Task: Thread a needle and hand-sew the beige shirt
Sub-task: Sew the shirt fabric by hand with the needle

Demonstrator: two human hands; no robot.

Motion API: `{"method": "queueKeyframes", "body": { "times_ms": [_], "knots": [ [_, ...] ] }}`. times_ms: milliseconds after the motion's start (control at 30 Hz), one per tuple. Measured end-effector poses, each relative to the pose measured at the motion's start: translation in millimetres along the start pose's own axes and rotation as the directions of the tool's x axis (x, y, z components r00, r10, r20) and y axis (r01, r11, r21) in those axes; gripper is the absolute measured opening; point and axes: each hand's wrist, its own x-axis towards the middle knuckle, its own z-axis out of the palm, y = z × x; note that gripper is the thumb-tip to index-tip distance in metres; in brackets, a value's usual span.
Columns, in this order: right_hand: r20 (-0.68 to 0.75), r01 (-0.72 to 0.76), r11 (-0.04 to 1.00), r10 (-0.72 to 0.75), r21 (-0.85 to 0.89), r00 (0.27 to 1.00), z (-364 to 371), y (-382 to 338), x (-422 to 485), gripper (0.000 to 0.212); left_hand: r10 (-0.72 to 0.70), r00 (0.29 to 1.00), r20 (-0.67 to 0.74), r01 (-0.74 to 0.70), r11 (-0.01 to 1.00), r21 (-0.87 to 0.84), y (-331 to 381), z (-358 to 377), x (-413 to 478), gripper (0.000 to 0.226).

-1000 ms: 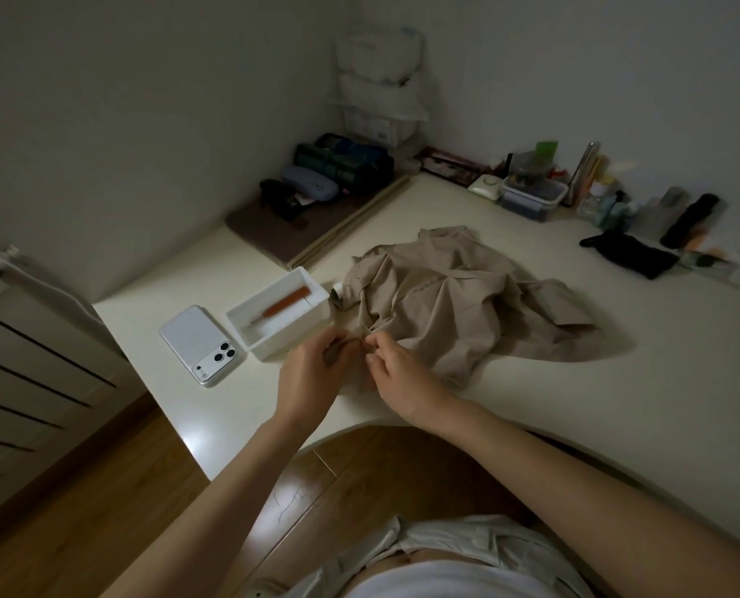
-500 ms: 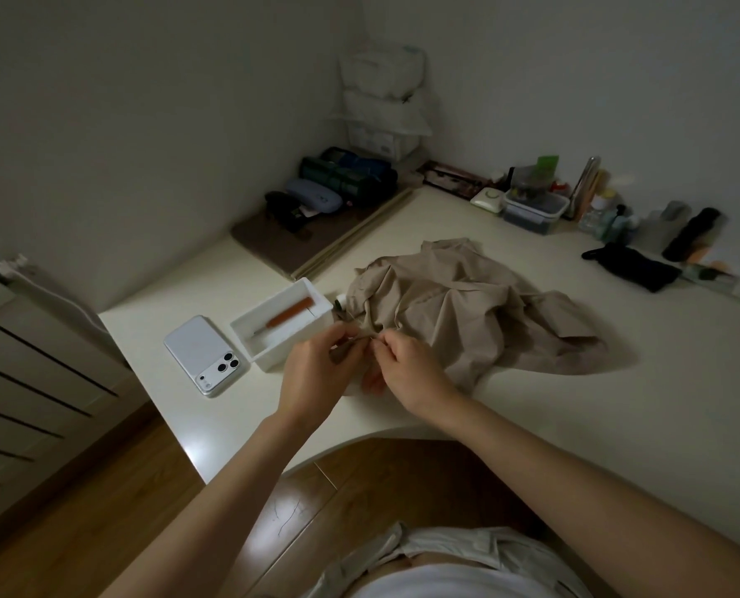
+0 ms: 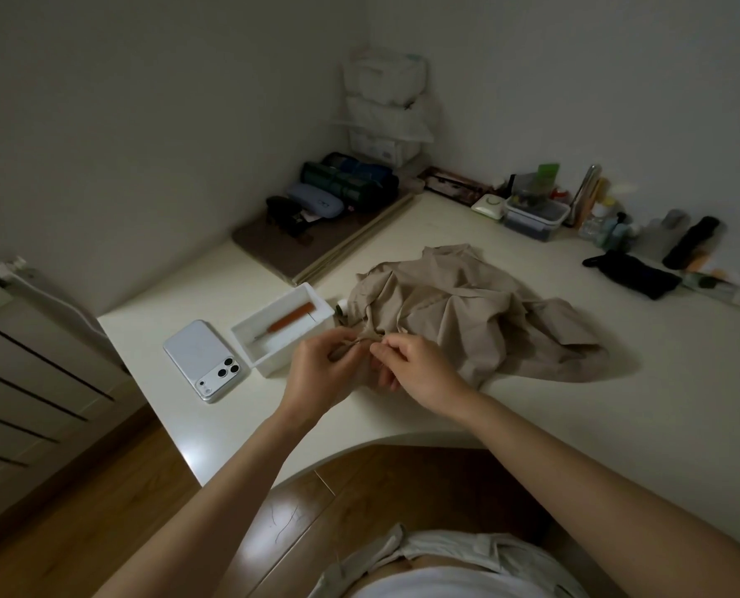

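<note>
The beige shirt (image 3: 467,308) lies crumpled on the white table (image 3: 575,425). My left hand (image 3: 320,373) pinches a bunched edge of the shirt at its near left corner. My right hand (image 3: 415,364) is right beside it, thumb and forefinger pinched together at the same fold; the needle and thread are too small to make out. A small thread spool (image 3: 341,307) peeks out at the shirt's left edge, next to the white tray (image 3: 273,360).
The tray holds an orange-handled tool (image 3: 290,318). A white phone (image 3: 206,360) lies left of it. A brown board with pouches (image 3: 316,235) sits at the back left. Bottles, a clear box (image 3: 534,217) and a black cloth (image 3: 631,274) line the back right.
Both hands stay at the shirt's near left edge, shifting only slightly while working the fold. The view has tilted a little.
</note>
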Motion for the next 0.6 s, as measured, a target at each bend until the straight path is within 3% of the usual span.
{"method": "queueKeyframes", "body": {
  "times_ms": [167, 367, 600],
  "knots": [
    [-0.182, -0.019, 1.000, 0.021, 0.015, 0.983, -5, 2, 3, 0.032, -0.038, 0.997, 0.061, 0.037, 0.999, 0.012, -2, -1, 1, 0.012],
    [-0.140, 0.007, 0.996, -0.019, -0.085, 0.990, -12, -8, 8, 0.021, 0.033, 0.977, 0.213, -0.066, 0.986, 0.151, -12, 2, 4, 0.014],
    [-0.176, 0.000, 0.989, 0.027, 0.149, 0.984, -17, -14, 15, 0.015, -0.029, 0.975, 0.223, -0.029, 0.967, 0.252, -22, 1, -3, 0.010]
  ]
}}
